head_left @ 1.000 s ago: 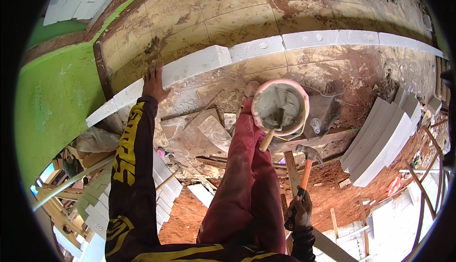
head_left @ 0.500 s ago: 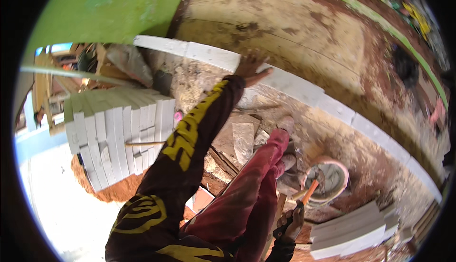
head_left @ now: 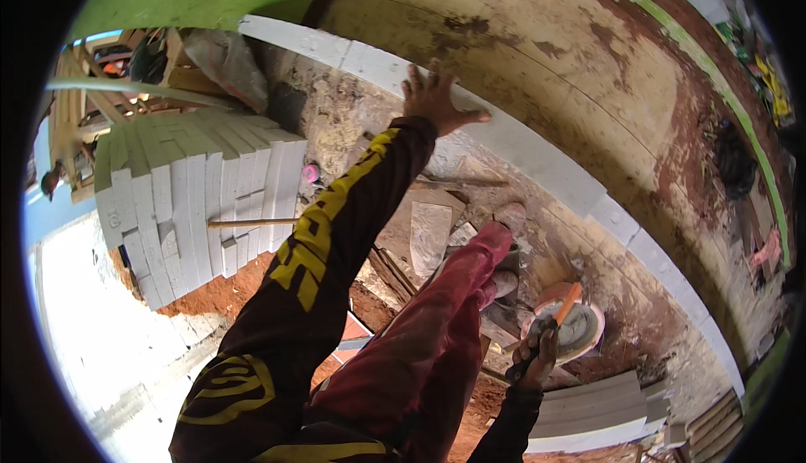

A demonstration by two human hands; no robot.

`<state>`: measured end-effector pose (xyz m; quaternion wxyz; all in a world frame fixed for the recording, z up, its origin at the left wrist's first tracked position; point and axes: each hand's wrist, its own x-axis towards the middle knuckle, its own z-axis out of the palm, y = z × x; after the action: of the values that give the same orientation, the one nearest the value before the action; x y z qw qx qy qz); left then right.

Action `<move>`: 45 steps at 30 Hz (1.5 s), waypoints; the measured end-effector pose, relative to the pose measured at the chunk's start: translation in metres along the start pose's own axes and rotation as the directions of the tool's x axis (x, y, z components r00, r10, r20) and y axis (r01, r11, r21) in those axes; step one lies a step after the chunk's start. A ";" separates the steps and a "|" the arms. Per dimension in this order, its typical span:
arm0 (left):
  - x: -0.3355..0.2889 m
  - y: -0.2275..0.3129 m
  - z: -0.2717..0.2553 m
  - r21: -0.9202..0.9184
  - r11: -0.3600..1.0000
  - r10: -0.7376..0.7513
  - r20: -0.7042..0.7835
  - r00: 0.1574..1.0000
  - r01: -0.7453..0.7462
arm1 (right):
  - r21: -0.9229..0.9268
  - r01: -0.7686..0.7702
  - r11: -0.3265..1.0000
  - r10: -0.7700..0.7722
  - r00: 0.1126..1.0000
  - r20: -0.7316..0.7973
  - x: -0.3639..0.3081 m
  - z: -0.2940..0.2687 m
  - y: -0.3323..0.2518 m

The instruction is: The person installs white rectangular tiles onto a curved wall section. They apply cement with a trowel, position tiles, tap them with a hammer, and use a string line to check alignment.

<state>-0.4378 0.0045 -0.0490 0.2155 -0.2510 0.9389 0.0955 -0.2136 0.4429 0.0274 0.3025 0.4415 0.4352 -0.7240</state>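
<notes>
The row of white blocks (head_left: 537,156) is seen laid in a curved line across the floor (head_left: 546,219). The fingers of the left hand (head_left: 435,109) are spread wide and released, with nothing grasped; the hand is placed over the top of the row, left of its middle, and appears to be rested on it. By the right hand (head_left: 537,358), held well apart on the near side of the row, the black grip of a hammer (head_left: 567,303) is grasped in closed fingers; its orange shaft is pointed toward the row, and its head cannot be made out. Beyond the right hand, between it and the row, a pinkish bucket (head_left: 601,329) is partly covered by the hammer; grey mortar (head_left: 579,329) is contained in it. On the near side of the row, pale blocks are stacked in a left pile (head_left: 189,211) and a right pile (head_left: 588,411).
</notes>
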 end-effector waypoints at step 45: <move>0.041 -0.046 0.027 0.067 0.948 0.317 -0.203 0.926 -0.310 | -0.071 0.256 0.964 -0.252 0.966 0.054 0.140 0.029 -0.034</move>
<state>-0.4367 -0.0443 -0.0947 0.1006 -0.1028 0.9859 0.0857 -0.3122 0.4246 -0.0798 0.2337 0.3537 0.5090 -0.7491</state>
